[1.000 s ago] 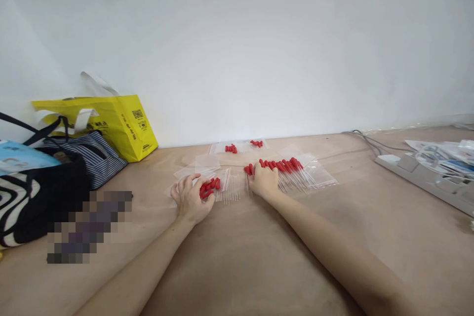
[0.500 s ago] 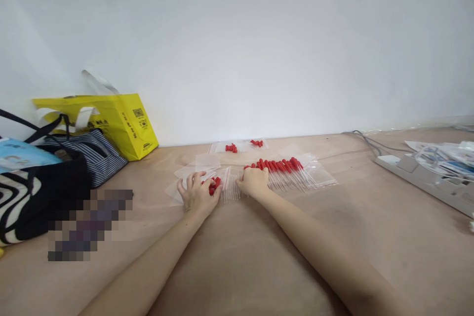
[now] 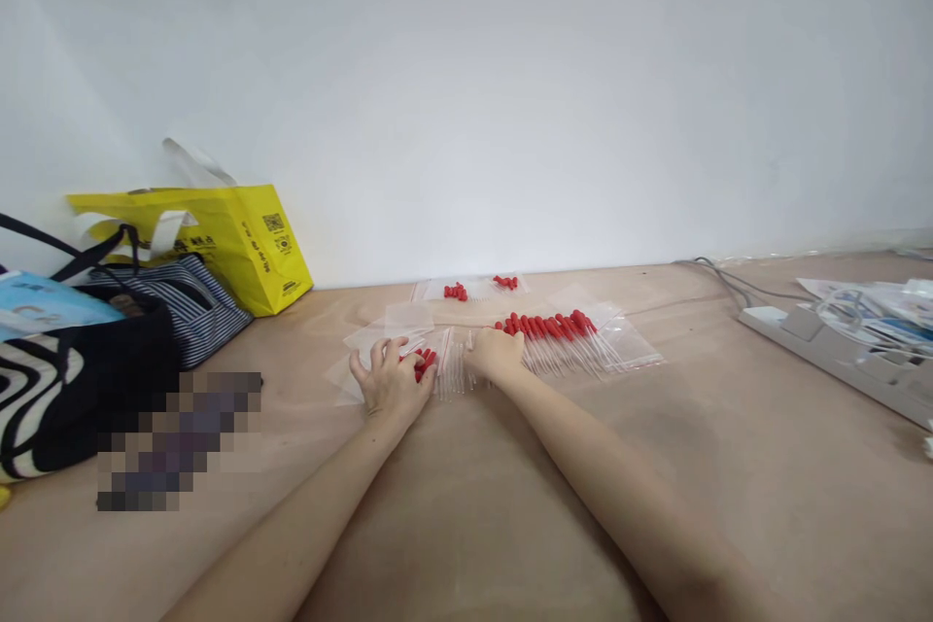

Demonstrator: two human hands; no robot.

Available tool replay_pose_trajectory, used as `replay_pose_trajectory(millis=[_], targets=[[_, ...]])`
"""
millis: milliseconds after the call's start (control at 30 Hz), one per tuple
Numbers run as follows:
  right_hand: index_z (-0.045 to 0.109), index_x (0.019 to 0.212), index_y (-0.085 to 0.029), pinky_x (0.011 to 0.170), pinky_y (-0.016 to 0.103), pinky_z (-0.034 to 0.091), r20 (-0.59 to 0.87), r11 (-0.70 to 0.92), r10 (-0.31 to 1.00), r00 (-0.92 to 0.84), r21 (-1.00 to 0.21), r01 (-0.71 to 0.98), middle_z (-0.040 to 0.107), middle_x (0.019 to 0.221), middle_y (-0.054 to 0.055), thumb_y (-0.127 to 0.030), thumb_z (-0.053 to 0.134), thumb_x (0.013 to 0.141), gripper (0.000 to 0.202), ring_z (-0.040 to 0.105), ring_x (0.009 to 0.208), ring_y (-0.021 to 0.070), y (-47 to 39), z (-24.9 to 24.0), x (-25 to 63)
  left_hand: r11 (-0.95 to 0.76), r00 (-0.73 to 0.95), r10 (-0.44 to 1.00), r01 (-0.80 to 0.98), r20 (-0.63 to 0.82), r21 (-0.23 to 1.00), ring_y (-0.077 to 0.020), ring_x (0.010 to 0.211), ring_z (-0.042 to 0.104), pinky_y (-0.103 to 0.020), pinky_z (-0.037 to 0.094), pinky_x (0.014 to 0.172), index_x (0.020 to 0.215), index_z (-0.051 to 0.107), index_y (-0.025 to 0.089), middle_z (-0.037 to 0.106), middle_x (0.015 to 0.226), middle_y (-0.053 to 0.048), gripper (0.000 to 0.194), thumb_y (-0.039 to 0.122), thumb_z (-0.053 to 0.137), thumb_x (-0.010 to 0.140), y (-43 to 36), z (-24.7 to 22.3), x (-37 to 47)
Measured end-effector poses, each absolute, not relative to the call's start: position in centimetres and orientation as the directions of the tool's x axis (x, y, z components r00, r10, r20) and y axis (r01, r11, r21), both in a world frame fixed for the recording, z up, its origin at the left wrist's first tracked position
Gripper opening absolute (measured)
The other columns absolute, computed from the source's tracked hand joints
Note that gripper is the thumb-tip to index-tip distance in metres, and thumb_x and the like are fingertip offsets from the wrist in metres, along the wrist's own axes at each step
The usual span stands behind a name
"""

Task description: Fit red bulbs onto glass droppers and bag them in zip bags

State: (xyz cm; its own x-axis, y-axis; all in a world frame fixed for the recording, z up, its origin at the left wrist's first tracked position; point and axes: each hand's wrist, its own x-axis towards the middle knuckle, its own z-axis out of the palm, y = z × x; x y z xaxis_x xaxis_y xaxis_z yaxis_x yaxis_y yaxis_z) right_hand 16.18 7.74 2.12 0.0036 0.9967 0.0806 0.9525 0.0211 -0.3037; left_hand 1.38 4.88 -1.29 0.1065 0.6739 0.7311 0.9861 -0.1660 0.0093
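My left hand (image 3: 390,384) rests with bent, spread fingers over red-tipped pieces (image 3: 427,365) lying on clear plastic bags (image 3: 350,379). Its thumb and forefinger are beside the red tips; whether they grip any is unclear. Thin clear stems (image 3: 453,374) lie between my two hands. My right hand (image 3: 496,353) is closed at the left end of a row of red-tipped sticks (image 3: 543,326); its fingertips are hidden, so I cannot make out what they hold. Beneath the row's right end is another clear bag (image 3: 638,345).
Two small red clusters (image 3: 456,292) lie on a bag near the wall. On the left stand a yellow bag (image 3: 273,253), a striped pouch (image 3: 208,306) and a black bag (image 3: 138,369). A white power strip (image 3: 823,360) with cables is at the right.
My right hand has shifted very slightly and uncovers a little more of the red tips. My left hand stays almost in place.
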Motion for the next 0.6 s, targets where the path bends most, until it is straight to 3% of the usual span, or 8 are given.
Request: replay_pose_trajectory(millis=[133,233,400,533,600], targets=[[0.063,0.078,-0.014,0.071,0.031,0.035,0.146,0.116,0.987,-0.071,-0.329,0.937,0.066,0.085,0.012,-0.032,0.039,0.080,0.030,0.059,0.084,0.0225,6.9,2.9,18.0,-0.159,0.084,0.663,0.987,0.744,0.029,-0.0317,0.100,0.046,-0.059,0.018,0.089,0.064,0.065,0.021,0.061,0.098,-0.010,0.017,0.032,0.056,0.073,4.7,-1.0,1.4],[0.059,0.081,-0.016,0.068,0.027,0.034,0.216,0.227,0.963,-0.159,-0.344,0.911,0.065,0.085,0.008,-0.028,0.038,0.083,0.025,0.058,0.081,0.0183,5.4,2.4,20.5,-0.264,0.127,0.598,0.963,0.792,0.046,-0.0303,0.100,0.047,-0.057,0.020,0.090,0.066,0.065,0.021,0.062,0.097,-0.008,0.014,0.031,0.056,0.073,3.7,-0.6,1.6],[0.056,0.081,-0.015,0.085,0.038,0.025,0.506,0.542,0.767,-0.394,-0.184,0.820,0.063,0.079,0.005,-0.017,0.037,0.085,0.020,0.055,0.073,0.0160,2.3,-0.9,25.1,-0.625,0.423,0.520,0.781,0.742,-0.007,-0.0242,0.098,0.051,-0.048,0.025,0.094,0.068,0.064,0.022,0.063,0.094,-0.004,0.011,0.026,0.055,0.073,0.3,0.1,3.0],[0.054,0.097,-0.018,0.086,0.037,0.023,0.576,0.707,0.619,-0.533,-0.114,0.698,0.062,0.078,0.004,-0.012,0.036,0.085,0.023,0.054,0.072,0.0135,0.4,-2.7,26.7,-0.669,0.491,0.581,0.743,0.649,0.037,-0.0248,0.097,0.051,-0.050,0.023,0.094,0.066,0.063,0.022,0.063,0.093,-0.004,0.009,0.024,0.056,0.070,-1.2,0.1,3.8],[0.054,0.098,-0.018,0.086,0.036,0.023,0.591,0.739,0.587,-0.553,-0.112,0.664,0.062,0.078,0.003,-0.011,0.038,0.084,0.023,0.054,0.074,0.0137,0.0,-2.9,26.7,-0.659,0.491,0.620,0.750,0.612,0.065,-0.0258,0.099,0.050,-0.051,0.022,0.094,0.074,0.064,0.022,0.063,0.096,-0.005,0.009,0.025,0.057,0.069,-1.1,-0.1,4.0]])
